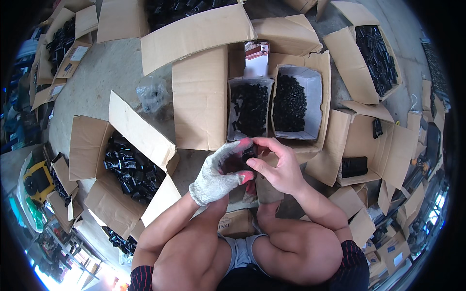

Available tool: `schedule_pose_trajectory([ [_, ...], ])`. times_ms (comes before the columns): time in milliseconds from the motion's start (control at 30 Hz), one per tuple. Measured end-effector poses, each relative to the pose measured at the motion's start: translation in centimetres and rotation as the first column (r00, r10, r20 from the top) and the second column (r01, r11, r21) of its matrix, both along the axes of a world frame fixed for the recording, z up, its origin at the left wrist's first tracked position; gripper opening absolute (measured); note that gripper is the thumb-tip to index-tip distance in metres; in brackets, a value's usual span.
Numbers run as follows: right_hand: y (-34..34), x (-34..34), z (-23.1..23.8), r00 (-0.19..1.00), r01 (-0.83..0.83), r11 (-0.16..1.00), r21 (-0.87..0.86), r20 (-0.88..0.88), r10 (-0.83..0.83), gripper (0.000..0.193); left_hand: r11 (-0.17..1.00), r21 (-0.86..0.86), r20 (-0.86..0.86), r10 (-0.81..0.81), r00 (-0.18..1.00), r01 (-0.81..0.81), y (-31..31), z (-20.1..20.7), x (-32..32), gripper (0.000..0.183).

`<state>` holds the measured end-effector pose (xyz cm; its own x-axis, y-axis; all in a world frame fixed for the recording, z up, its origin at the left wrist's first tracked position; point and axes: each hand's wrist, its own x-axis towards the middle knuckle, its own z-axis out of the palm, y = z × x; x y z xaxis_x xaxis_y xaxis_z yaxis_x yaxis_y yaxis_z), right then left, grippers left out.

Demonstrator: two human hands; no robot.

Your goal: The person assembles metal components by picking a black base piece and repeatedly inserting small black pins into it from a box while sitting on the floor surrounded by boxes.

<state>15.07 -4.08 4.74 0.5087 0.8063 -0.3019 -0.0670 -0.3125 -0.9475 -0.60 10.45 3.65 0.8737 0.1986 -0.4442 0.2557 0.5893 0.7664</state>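
Just in front of the big open carton, my two hands meet around a small black cylindrical part. My left hand, in a grey knit glove with red fingertips, is closed on its left side. Bare, my right hand pinches the same part from the right, thumb across it. The fingers hide much of its shape. Beyond them, two white-lined trays sit side by side in the carton; the left tray and the right tray both hold many tiny black pieces.
A phone stands upright behind the left tray. An open box of black parts is at the left, its flaps spread. At the right, another box holds stacked black pieces. More filled cartons stand farther off; a clear plastic bag lies on the floor.
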Motion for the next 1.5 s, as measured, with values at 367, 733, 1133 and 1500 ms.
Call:
schedule_pose_trajectory([
  [367, 0.9, -0.6, 0.3, 0.99, 0.0, 1.0, 0.01, 0.142, -0.001, 0.051, 0.996, 0.07, -0.074, 0.057, 0.996, -0.052, 0.1, 0.8, -0.3, 0.081],
  [733, 1.1, -0.4, 1.3, 0.974, -0.036, 0.998, 0.052, 0.226, 0.023, 0.052, 0.996, 0.083, -0.076, 0.029, 0.997, -0.022, 0.6, 1.1, -0.8, 0.082],
  [1133, 0.9, 0.0, 2.1, 0.938, -0.06, 0.995, 0.082, 0.346, 0.029, 0.05, 0.974, 0.201, 0.028, 0.103, 0.994, -0.106, -0.3, 1.0, -0.2, 0.075],
  [1500, 0.1, 0.6, 1.5, 0.952, -0.13, 0.972, 0.198, 0.3, 0.066, 0.054, 0.878, 0.479, -0.018, -0.002, 1.0, 0.011, 0.1, 2.3, -0.3, 0.08],
])
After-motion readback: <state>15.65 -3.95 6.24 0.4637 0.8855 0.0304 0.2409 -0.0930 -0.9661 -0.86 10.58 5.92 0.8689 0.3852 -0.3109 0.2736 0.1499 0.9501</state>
